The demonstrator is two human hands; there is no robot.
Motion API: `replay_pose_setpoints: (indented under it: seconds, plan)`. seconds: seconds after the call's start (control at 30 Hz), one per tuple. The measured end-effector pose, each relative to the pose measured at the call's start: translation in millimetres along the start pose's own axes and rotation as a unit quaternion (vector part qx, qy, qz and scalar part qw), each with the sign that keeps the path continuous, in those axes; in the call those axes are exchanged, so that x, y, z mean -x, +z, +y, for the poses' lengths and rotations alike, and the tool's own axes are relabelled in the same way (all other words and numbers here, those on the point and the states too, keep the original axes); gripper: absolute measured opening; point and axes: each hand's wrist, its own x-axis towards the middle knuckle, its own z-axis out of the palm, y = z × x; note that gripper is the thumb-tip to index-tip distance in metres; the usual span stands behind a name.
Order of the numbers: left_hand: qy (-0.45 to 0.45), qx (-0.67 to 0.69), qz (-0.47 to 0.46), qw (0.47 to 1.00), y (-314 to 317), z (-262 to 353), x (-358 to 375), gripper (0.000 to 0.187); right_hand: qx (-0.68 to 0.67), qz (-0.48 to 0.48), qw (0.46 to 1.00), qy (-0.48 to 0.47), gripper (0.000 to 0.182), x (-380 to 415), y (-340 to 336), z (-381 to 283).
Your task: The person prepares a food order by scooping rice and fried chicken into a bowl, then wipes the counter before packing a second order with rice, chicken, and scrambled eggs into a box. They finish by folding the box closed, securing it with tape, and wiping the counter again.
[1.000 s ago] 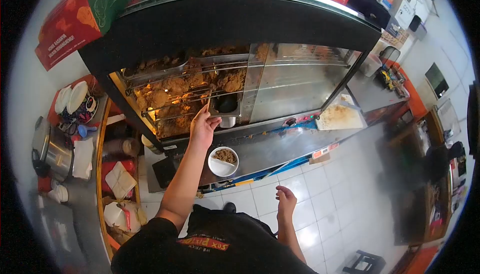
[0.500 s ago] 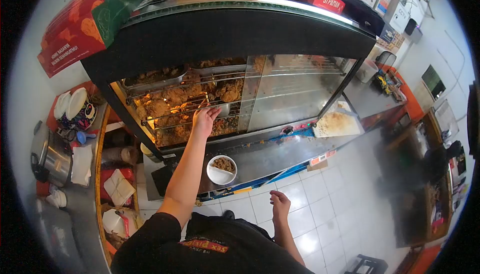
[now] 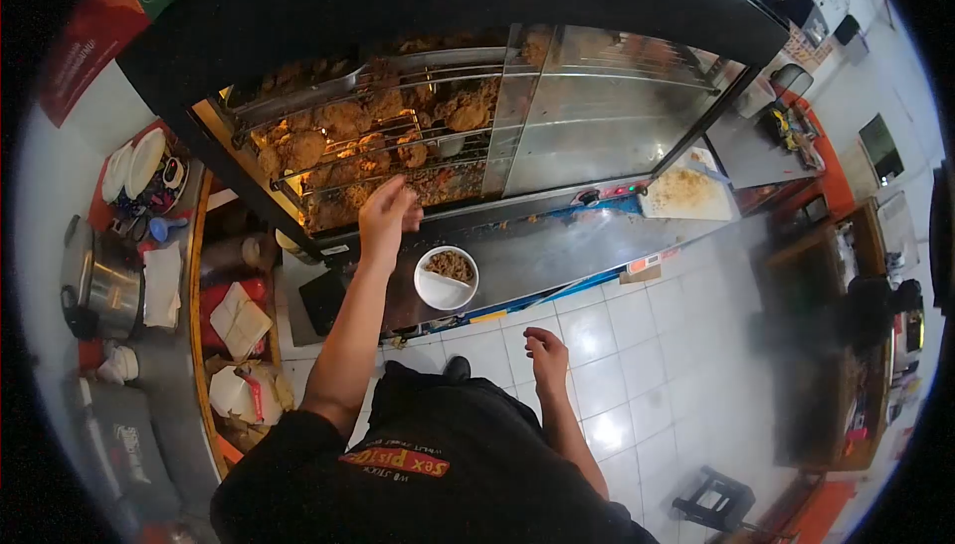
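Note:
My left hand is raised in front of the open side of a glass-fronted display warmer, its fingers loosely bent and apart. I see nothing held in it, though its fingertips are slightly blurred. Behind it, pieces of fried chicken lie on wire racks inside the warmer. Below and to the right of that hand, a round white bowl stands on the metal counter ledge, with brown shredded food in one part and a white divided section. My right hand hangs over the floor, half curled with no object visible in it.
A sliding glass panel covers the warmer's right side. A crumb-covered white board lies at the ledge's right end. On the left are a steel pot and a shelf holding paper packs. A black stool stands lower right.
My left hand has drawn back from the rack opening to just outside the warmer. The view has tilted down, and my right hand stays low at my side. The bowl stays on the ledge.

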Motion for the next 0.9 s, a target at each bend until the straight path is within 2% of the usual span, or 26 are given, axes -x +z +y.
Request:
replay_pose_setpoints:
  seconds: [0.07, 0.1, 0.13, 0.17, 0.2, 0.23, 0.3, 0.33, 0.37, 0.4, 0.43, 0.5, 0.53, 0.6, 0.67, 0.7, 0.77, 0.8, 0.87, 0.9]
  plan:
    - [-0.027, -0.042, -0.059, 0.997, -18.2, -14.5, 51.0, 0.045, 0.001, -0.017, 1.000, 0.000, 0.026, -3.6, 6.2, 3.4]
    - [0.008, -0.102, -0.116, 0.988, -41.3, -55.6, 68.0, 0.044, 0.002, -0.032, 0.999, -0.003, 0.026, -5.5, 9.2, 5.6]
    - [-0.104, -0.080, -0.246, 0.960, -55.8, -57.7, 100.9, 0.039, 0.002, -0.033, 0.999, 0.000, 0.026, -8.2, 12.3, 7.9]
    - [-0.096, -0.062, -0.337, 0.935, -77.8, -89.2, 125.8, 0.037, 0.005, -0.048, 0.999, 0.002, 0.027, -11.0, 16.0, 9.6]
    - [-0.107, -0.188, -0.360, 0.907, -96.2, -109.7, 159.5, 0.039, 0.008, -0.065, 0.998, 0.005, 0.027, -13.5, 19.3, 11.5]
    - [-0.283, -0.196, -0.392, 0.853, -100.3, -93.6, 186.8, 0.055, 0.010, -0.069, 0.998, 0.007, 0.027, -17.4, 23.4, 14.4]
    - [-0.091, -0.085, -0.471, 0.873, -178.5, -191.3, 241.6, 0.063, 0.040, -0.096, 0.995, -0.009, 0.028, -21.7, 32.3, 19.8]
    - [-0.094, -0.084, -0.467, 0.875, -200.5, -214.8, 259.6, 0.063, 0.042, -0.101, 0.994, -0.006, 0.028, -22.2, 36.1, 19.1]
    - [-0.214, -0.175, -0.371, 0.887, -217.5, -229.8, 271.1, 0.064, 0.062, -0.117, 0.991, -0.019, 0.028, -24.9, 42.0, 16.1]
    - [-0.329, -0.259, -0.264, 0.869, -226.3, -234.7, 277.7, 0.066, 0.083, -0.132, 0.987, -0.033, 0.028, -27.5, 47.8, 14.0]
    - [-0.335, -0.258, -0.261, 0.868, -222.7, -221.9, 281.7, 0.066, 0.084, -0.137, 0.987, -0.027, 0.028, -27.4, 52.4, 14.4]
    - [-0.335, -0.225, -0.216, 0.889, -216.8, -197.3, 277.8, 0.068, 0.062, -0.160, 0.985, -0.027, 0.028, -33.9, 64.0, 13.1]
    - [-0.335, -0.236, -0.222, 0.885, -222.5, -213.2, 267.6, 0.068, 0.051, -0.154, 0.986, -0.024, 0.028, -42.0, 68.6, 16.6]
    - [-0.255, -0.324, -0.148, 0.899, -241.5, -260.4, 246.6, 0.063, 0.126, -0.163, 0.976, -0.069, 0.028, -51.4, 68.6, 36.2]
    - [-0.140, -0.596, -0.141, 0.778, -207.9, -248.4, 216.4, 0.054, 0.133, -0.145, 0.976, -0.093, 0.029, -55.7, 62.1, 41.5]
    - [-0.137, -0.606, -0.174, 0.764, -192.9, -250.4, 206.2, 0.054, 0.128, -0.125, 0.982, -0.064, 0.032, -52.4, 54.8, 38.0]
    - [-0.169, -0.428, -0.225, 0.859, -159.6, -262.6, 186.1, 0.044, 0.107, -0.073, 0.991, -0.019, 0.035, -44.0, 35.1, 35.3]
    - [-0.169, -0.438, -0.261, 0.843, -141.8, -262.7, 180.1, 0.044, 0.077, -0.046, 0.996, -0.017, 0.034, -37.9, 23.9, 39.7]
    - [-0.240, -0.316, -0.401, 0.826, -108.2, -255.0, 172.6, 0.044, 0.035, 0.013, 0.999, -0.003, 0.034, -12.3, -3.2, 55.1]
    - [-0.230, -0.363, -0.457, 0.779, -92.4, -252.3, 166.9, 0.041, 0.030, 0.049, 0.998, 0.020, 0.034, 0.9, -19.2, 61.9]
